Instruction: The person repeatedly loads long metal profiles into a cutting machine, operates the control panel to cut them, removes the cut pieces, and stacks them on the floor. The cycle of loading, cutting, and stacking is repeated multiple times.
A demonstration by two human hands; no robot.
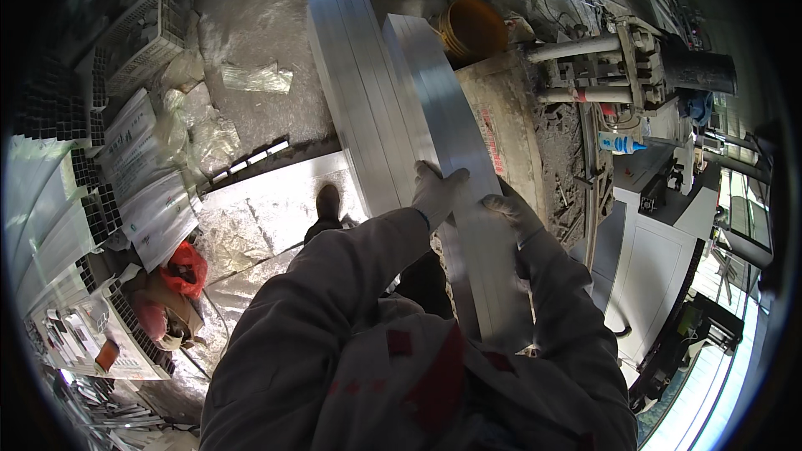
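Note:
Two groups of long, silvery, flat-faced metal bars lie lengthwise before me, with a narrow gap between them that closes toward my hands. My left hand, in a pale glove, grips the inner edge of the right-hand metal bars, its thumb on their top face. Its fingers rest beside the left-hand metal bars. Around the outer edge of the right-hand bars is my gloved right hand, thumb on top and the other fingers mostly hidden below. The near end of these bars reaches close to my body.
A yellow-orange bucket stands beyond the bars, near a worn machine bed on the right. Farther right is a light grey cabinet. Plastic crates, wrapped material and a red bag line the left side.

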